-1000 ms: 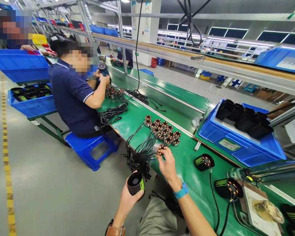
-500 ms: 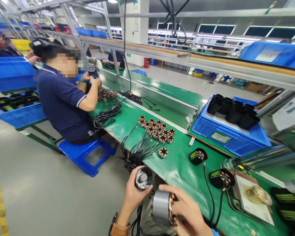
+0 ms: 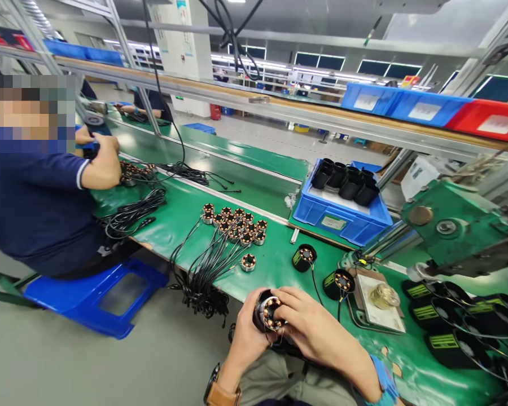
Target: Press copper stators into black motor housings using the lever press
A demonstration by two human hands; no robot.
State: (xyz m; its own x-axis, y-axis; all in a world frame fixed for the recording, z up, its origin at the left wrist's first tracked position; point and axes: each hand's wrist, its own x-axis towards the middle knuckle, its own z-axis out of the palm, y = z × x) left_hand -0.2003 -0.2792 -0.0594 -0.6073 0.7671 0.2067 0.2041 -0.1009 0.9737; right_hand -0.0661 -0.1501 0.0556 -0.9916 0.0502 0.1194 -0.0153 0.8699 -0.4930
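Observation:
My left hand (image 3: 249, 330) is wrapped round a black housing (image 3: 260, 309) above my lap, near the table's front edge. A copper-wound stator (image 3: 272, 313) sits at the housing's open mouth, partly inside it. The fingers of my right hand (image 3: 307, 316) are closed on that stator from the right. On the green table (image 3: 173, 225) ahead stands a group of stators (image 3: 237, 225) with black cables (image 3: 207, 276) hanging over the edge. Two black housings with stators in them, one (image 3: 303, 257) behind the other (image 3: 338, 283), stand to the right of the group.
A blue crate (image 3: 334, 217) of black housings stands at the back. At the right are a green press (image 3: 449, 225), a white plate (image 3: 379, 304) and several black housings (image 3: 457, 344). A co-worker (image 3: 38, 208) sits at the left by a blue stool (image 3: 88, 299). A shelf (image 3: 237, 93) runs overhead.
The stator in my right hand has moved left and up to the housing's mouth, and my hands have come together. The view has turned right, showing more of the press and housings.

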